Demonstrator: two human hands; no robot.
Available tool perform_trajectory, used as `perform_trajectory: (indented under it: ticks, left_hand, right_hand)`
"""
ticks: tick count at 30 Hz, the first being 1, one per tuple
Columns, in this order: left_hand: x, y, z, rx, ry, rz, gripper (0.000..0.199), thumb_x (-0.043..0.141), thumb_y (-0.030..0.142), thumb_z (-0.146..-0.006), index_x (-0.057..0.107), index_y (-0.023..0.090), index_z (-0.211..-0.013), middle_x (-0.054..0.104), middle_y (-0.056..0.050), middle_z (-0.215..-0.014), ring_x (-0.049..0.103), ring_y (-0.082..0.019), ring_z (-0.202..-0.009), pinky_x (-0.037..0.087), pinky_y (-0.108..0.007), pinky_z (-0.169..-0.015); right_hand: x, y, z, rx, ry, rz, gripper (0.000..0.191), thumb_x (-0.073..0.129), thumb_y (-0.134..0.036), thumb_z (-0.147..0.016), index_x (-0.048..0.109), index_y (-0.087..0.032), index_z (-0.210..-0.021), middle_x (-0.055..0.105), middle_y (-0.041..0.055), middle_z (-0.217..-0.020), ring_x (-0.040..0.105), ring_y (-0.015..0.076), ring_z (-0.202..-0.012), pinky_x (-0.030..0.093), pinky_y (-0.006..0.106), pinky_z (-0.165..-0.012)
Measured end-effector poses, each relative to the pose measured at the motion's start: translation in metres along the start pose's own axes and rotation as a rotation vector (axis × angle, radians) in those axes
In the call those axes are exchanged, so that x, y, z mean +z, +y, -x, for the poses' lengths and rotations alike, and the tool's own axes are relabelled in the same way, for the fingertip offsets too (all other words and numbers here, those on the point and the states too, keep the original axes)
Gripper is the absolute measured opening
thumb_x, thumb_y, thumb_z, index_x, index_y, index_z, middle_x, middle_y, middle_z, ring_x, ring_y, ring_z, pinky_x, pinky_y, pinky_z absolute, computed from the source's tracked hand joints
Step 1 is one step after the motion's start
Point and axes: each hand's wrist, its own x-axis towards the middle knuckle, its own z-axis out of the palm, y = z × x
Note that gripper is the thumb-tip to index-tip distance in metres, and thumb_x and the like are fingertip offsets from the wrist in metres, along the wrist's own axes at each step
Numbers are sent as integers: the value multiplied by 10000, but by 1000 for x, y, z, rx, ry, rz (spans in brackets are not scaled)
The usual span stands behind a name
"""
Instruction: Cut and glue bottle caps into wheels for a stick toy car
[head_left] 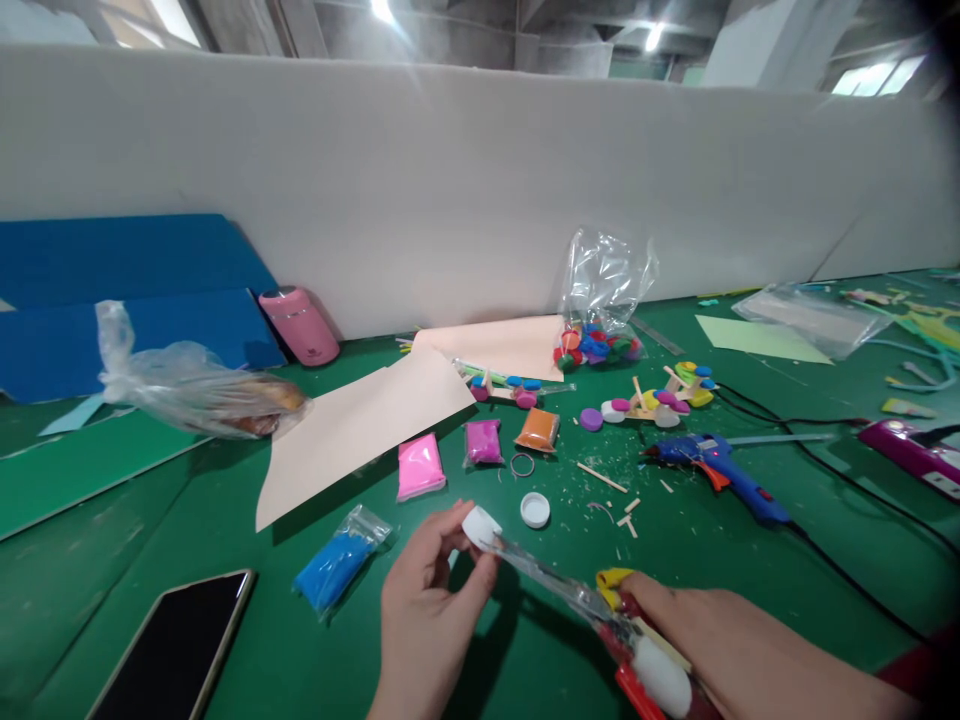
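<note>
My left hand pinches a white bottle cap between thumb and fingers above the green table. My right hand is closed around a small craft model with yellow, white and red parts and a wooden stick. A long, shiny, clear-looking shaft runs from it to the white cap; I cannot make out exactly what it is. Another white cap lies just beyond my hands. Behind it are a pink clay packet, a purple packet and an orange packet.
A blue glue gun with cable lies right. Bottle-cap models, wooden stick scraps and a bag of coloured caps are farther back. On the left are a phone, a blue clay packet, beige paper and a pink flask.
</note>
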Motion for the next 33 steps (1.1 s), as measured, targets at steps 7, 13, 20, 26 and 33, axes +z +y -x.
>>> perform_trajectory:
  ticks: [7,13,20,26,33]
  left_hand:
    - [-2,-1,0,-51,-6,63,293,669,176,-593,633,142,-881,673,-63,-819,630,-176,-702,516,-314,-714]
    - [-2,2,-1,-87,-51,142,284,692,152,-575,641,150,-854,692,-40,-745,642,-170,-665,539,-278,-639]
    - [-1,9,-2,-198,-33,237,283,719,145,-527,656,152,-802,712,-33,-723,659,-180,-672,545,-254,-614]
    - [0,11,-1,-266,-7,277,299,739,135,-486,668,152,-777,713,-21,-707,652,-160,-660,535,-212,-595]
    - [0,7,2,-259,-53,281,309,735,136,-518,661,155,-817,707,-21,-731,648,-161,-685,530,-209,-604]
  right_hand:
    - [-6,-6,0,-3,-16,15,247,554,-389,-652,571,-212,-823,654,48,-739,589,200,-606,379,236,-508]
    - [-10,-8,1,-8,-46,-16,154,544,-356,-649,530,-217,-714,638,18,-674,556,162,-520,344,212,-449]
    - [-8,-6,-1,-21,-35,62,101,551,-288,-637,520,-215,-699,631,25,-692,559,170,-511,333,217,-437]
    - [-2,2,-1,-52,54,165,108,553,-309,-644,525,-231,-712,631,3,-667,562,193,-521,289,244,-446]
    - [4,5,0,-71,54,292,107,516,-327,-687,530,-233,-737,637,25,-721,565,227,-562,258,274,-463]
